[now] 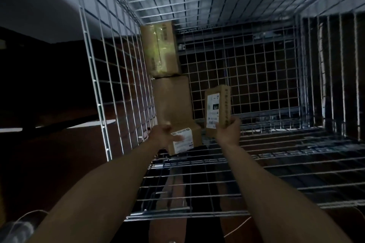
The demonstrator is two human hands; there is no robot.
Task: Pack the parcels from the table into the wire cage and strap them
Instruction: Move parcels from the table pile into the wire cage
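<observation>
- The wire cage (pixel 118 85) is filling most of the view. We are leaning in from its open side, with both bare arms stretched almost straight and roughly parallel above its mesh floor.
- A far box (pixel 160 49) is sitting in the cage's back left corner, tight against the left wall. It looks like plain, stiff cardboard with tape running along the top.
- A middle box (pixel 172 100) is lying against that same cage wall, just in front of the far box and touching it.
- The upright parcel (pixel 217 104) is standing on end toward the cage's left side, just off the row along the wall, with its label facing us.
  - Our right hand (pixel 228 130) is clamping its lower end, fingers curled round the right edge and wrist cocked upward.
  - We are judging it light — one hand is managing it — and rigid enough to take by its edges.
  - The label looks slick, so bare cardboard is the safer hold.
  - We cannot tell whether its base is resting on the cage floor.
- The small parcel (pixel 194 134) is sitting nearest the cage's open side, at the front of the wall row and touching the middle box.
  - It too looks light and stiff, and is best taken by opposite edges.
  - Our left hand (pixel 165 136) is lying on its near left corner, fingers reaching across the white label.
  - The hand is blurred — we cannot tell whether it is gripping the parcel or only pressing on it.
</observation>
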